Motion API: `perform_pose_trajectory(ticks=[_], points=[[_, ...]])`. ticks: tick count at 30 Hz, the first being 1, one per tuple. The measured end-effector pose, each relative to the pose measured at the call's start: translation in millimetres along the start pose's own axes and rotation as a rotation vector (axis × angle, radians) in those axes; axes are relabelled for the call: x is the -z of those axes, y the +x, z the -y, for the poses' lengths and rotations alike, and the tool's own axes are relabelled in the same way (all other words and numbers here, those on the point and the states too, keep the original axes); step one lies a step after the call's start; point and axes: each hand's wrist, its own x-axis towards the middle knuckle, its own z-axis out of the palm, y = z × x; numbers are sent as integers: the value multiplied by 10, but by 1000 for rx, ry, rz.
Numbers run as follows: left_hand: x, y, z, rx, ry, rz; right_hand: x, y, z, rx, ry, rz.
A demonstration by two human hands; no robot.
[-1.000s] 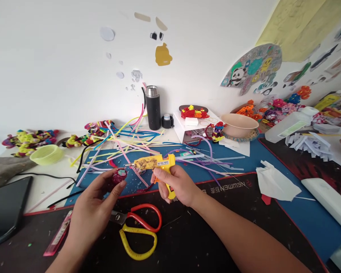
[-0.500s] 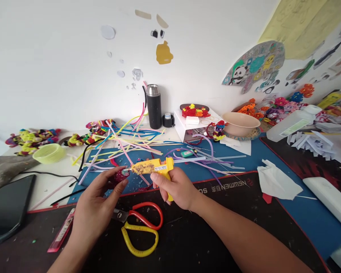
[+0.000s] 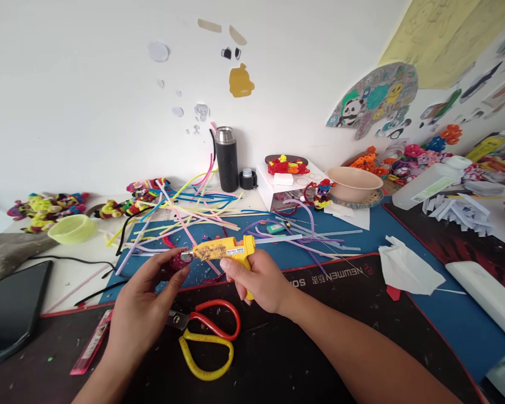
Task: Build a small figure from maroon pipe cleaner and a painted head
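Note:
My right hand grips a yellow hot glue gun by its handle, with a translucent glue stick sticking out of the back. The gun's metal nozzle points left and meets a small dark-red fuzzy piece that my left hand pinches between thumb and fingers. Part of that piece is hidden by the fingers, so its full shape cannot be made out. Below the hands, scissors with one red and one yellow handle lie on the black mat.
Loose pipe cleaners lie spread behind the hands. A black thermos stands by the wall, right of it a white box and a beige bowl. A phone and a pink case are left; a crumpled tissue lies right.
The nozzle has shifted very slightly against the dark-red piece, and the whole view has moved a little. Both hands keep their holds.

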Motion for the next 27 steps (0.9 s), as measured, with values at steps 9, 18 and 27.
perform_pose_trajectory(ticks=[9, 18, 27], points=[[6, -12, 13, -10, -8, 10, 8, -7, -23, 7, -42, -8], [7, 4, -2, 5, -1, -3, 9, -13, -17, 17, -62, 6], [9, 4, 16, -7, -2, -19, 10, -17, 1, 17, -65, 0]])
